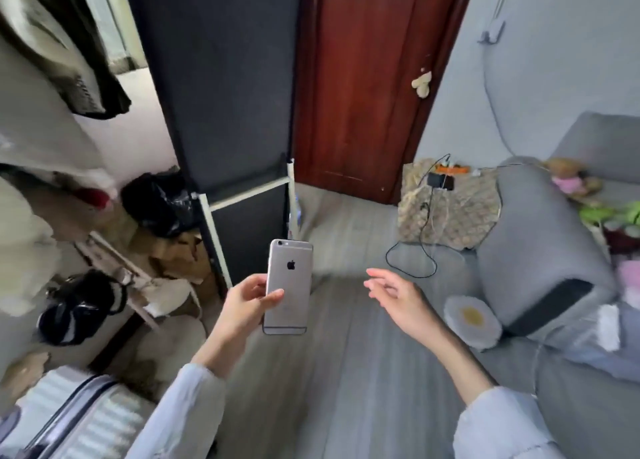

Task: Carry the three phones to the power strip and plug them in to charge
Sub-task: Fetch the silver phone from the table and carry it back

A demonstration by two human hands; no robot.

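Note:
My left hand (249, 301) holds a grey phone (288, 287) upright with its back toward me, above the grey floor. My right hand (394, 294) hovers to the right of it, fingers spread and empty. Farther ahead, an orange and white power strip (452, 168) lies on a patterned cloth-covered stand (460, 212) beside the door. Two dark phones (440, 182) lie on that stand next to the strip, with black and white cables (424, 236) trailing down to the floor.
A grey sofa (533, 250) with toys stands on the right. A round white cushion (472, 316) lies on the floor by it. A tall black cabinet (225, 112) and a red-brown door (367, 77) are ahead; clutter, bags and a suitcase (79, 420) fill the left.

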